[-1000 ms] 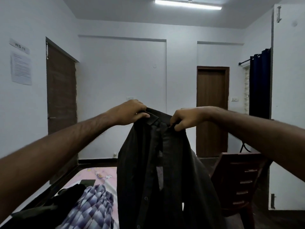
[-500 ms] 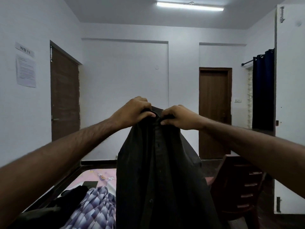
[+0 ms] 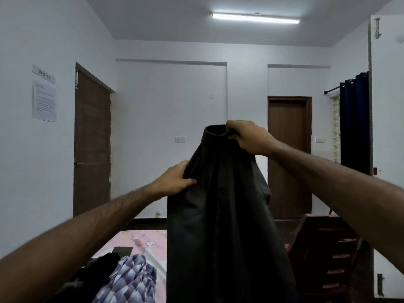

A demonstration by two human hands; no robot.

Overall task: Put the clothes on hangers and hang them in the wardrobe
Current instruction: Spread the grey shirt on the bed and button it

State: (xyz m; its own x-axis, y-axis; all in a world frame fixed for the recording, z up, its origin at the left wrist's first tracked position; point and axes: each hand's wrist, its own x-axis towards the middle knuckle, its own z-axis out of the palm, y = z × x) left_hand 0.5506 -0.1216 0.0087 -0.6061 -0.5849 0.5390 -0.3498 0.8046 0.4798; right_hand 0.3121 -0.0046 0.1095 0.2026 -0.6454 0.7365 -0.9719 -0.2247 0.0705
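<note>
Shirt (image 3: 220, 226), dark, hangs in mid-air in front of you, above the pink-sheeted bed (image 3: 140, 239); your right hand (image 3: 249, 138) pinches its collar at the top. Your left hand (image 3: 175, 182) grips the fabric lower at the shoulder edge, with a patterned garment (image 3: 129, 278) lying on the bed and a brown chair (image 3: 328, 256) on the right

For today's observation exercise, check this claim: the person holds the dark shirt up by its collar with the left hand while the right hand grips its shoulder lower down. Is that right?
Not quite: the hands are swapped. In the head view the right hand grips the collar of the dark shirt, while the left hand grips its shoulder lower down.
</note>
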